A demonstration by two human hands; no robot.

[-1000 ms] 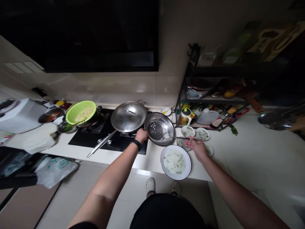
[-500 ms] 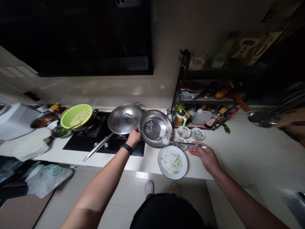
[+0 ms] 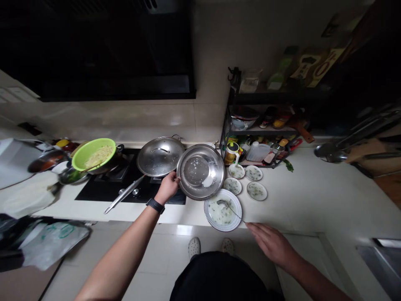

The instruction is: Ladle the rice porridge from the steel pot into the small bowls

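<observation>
My left hand (image 3: 167, 188) grips the left rim of a steel bowl (image 3: 194, 167), which is tilted toward me over the counter and holds only white residue. Just below it stands a blue-striped bowl (image 3: 207, 213) with pale soup and green bits. A metal spoon (image 3: 230, 209) rests with its head in that soup. Its handle runs to the fingertips of my right hand (image 3: 271, 246), at the counter's front edge, which hold its end.
A lidded steel pan (image 3: 159, 155) with a long handle sits on the black hob (image 3: 94, 192), and a green colander (image 3: 94, 152) of food stands to its left. Several small dishes (image 3: 253, 172) lie before a black rack (image 3: 260, 138) of bottles. A sink corner shows at the far right.
The spoon has moved from the steel bowl down into the striped bowl. My right hand has drawn back toward me to the counter edge. The steel bowl has tipped more upright.
</observation>
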